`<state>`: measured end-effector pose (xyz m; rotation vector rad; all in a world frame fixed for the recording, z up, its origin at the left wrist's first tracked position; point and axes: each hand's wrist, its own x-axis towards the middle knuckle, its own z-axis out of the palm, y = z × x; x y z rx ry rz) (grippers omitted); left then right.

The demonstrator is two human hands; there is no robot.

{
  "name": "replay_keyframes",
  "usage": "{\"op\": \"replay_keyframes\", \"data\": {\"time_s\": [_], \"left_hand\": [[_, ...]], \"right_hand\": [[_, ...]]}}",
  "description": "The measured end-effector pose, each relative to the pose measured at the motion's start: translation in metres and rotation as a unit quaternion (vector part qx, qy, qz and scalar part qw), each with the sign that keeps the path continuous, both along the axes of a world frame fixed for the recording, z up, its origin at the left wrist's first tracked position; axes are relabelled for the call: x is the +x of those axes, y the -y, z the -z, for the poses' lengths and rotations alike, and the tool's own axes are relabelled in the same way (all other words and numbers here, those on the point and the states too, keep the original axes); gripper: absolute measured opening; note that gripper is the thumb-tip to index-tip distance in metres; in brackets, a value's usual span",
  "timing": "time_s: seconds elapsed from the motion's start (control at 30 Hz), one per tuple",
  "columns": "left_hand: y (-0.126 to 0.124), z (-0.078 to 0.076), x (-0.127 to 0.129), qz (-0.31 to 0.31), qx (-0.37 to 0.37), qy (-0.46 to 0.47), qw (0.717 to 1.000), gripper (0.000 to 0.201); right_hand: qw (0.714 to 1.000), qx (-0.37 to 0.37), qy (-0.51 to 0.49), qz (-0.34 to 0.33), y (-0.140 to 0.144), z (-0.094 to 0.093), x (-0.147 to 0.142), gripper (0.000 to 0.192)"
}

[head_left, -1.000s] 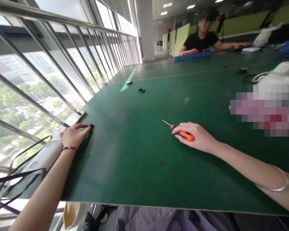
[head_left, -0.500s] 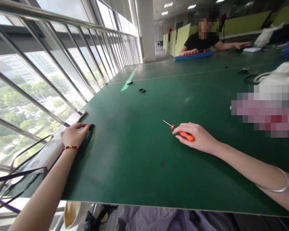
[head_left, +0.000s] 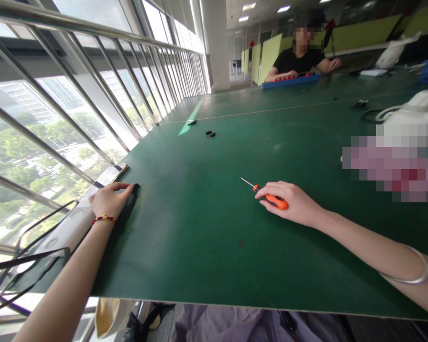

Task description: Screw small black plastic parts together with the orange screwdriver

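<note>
From the head view, a wide bare stretch of green tabletop (head_left: 207, 209) is seen between the two hands. At its left edge, the left hand (head_left: 109, 200) is laid flat, fingers touching a small black part (head_left: 135, 186). Near the middle, an orange screwdriver (head_left: 271, 198) is gripped by the right hand (head_left: 294, 203), its tip pointing away and left.

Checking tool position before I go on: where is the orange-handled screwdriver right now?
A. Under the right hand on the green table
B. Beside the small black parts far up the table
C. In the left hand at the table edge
A: the right hand rests over the orange-handled screwdriver, its shaft lying along the green table.
</note>
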<state>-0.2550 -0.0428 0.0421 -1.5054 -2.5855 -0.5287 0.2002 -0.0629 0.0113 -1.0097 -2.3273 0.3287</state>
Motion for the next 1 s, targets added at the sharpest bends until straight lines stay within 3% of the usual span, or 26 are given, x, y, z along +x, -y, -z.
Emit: {"op": "replay_keyframes", "data": {"time_s": [0.27, 0.4, 0.47, 0.57, 0.67, 0.83, 1.0], "left_hand": [[0.001, 0.001, -0.003, 0.005, -0.019, -0.016, 1.0, 0.044], [0.001, 0.003, -0.001, 0.016, 0.024, -0.03, 0.999, 0.038], [0.002, 0.004, 0.01, 0.051, 0.067, -0.025, 0.996, 0.035], [-0.001, 0.004, 0.044, 0.154, 0.107, 0.024, 0.982, 0.03], [-0.009, 0.005, 0.094, 0.258, 0.109, 0.093, 0.956, 0.024], [-0.031, 0.007, 0.183, 0.461, 0.115, 0.134, 0.869, 0.02], [-0.051, 0.017, 0.243, 0.536, 0.102, 0.114, 0.83, 0.016]], "right_hand": [[1.0, -0.005, 0.003, -0.002, 0.0, 0.001, 0.001, 0.019], [1.0, -0.009, -0.007, 0.002, 0.001, -0.001, -0.001, 0.018], [1.0, -0.017, -0.022, 0.012, 0.003, -0.003, -0.002, 0.018], [0.997, -0.041, -0.061, 0.034, 0.008, -0.007, -0.005, 0.021], [0.989, -0.068, -0.121, 0.049, 0.014, -0.012, -0.007, 0.022], [0.97, -0.029, -0.224, 0.088, 0.02, -0.017, -0.009, 0.016], [0.966, 0.019, -0.229, 0.116, 0.017, -0.017, -0.006, 0.013]]}}
